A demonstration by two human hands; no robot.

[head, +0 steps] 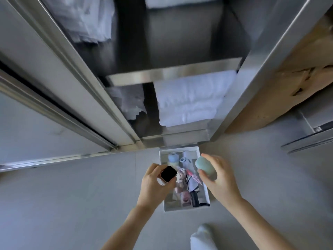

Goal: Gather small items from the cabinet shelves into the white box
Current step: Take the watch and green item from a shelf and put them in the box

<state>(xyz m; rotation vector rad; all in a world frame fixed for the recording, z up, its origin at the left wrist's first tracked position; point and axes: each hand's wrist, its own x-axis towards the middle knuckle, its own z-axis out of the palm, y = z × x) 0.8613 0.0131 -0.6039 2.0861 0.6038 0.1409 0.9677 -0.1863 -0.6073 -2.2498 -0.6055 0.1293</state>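
Below, white box (203, 193) on grey floor (72, 195) beside steel cabinet (173, 73).

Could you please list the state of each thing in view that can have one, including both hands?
Left hand: shut on black-screened watch, above the box.
Right hand: shut on pale green object, above the box.
White box: open, on the floor, partly filled with small items.
Cabinet: open, white folded cloths on the shelves.

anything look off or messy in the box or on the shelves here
Nothing looks spilled or broken. The white box sits squarely on the floor with small toys piled loosely inside. The left hand holds a black-faced watch, the right hand a pale green case. Folded towels lie tidy on the shelf.
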